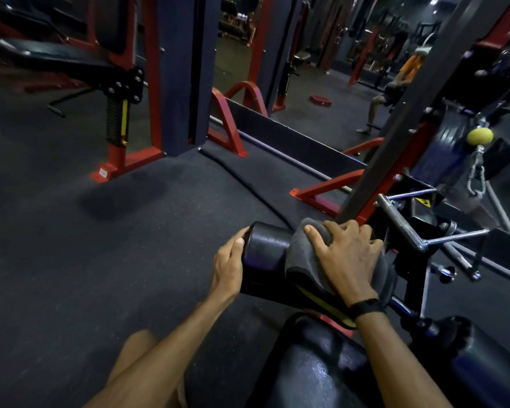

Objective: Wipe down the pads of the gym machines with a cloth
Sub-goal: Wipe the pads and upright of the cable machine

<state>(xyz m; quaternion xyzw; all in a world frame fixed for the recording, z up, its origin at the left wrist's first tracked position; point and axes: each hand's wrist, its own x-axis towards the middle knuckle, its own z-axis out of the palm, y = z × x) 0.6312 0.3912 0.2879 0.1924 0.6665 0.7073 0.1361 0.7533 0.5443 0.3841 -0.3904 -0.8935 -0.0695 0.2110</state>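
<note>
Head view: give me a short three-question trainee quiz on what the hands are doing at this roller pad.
1. True or false: the right hand presses the grey cloth onto the black roller pad.
2. Where is the left hand?
A) on the yellow ball
B) on the roller pad's left end
C) on the chrome handle
3. Fill in: the right wrist wears a black ____.

Key
1. True; the cloth is draped over the pad under the palm.
2. B; the yellow ball and chrome handle are untouched.
3. Band.
</note>
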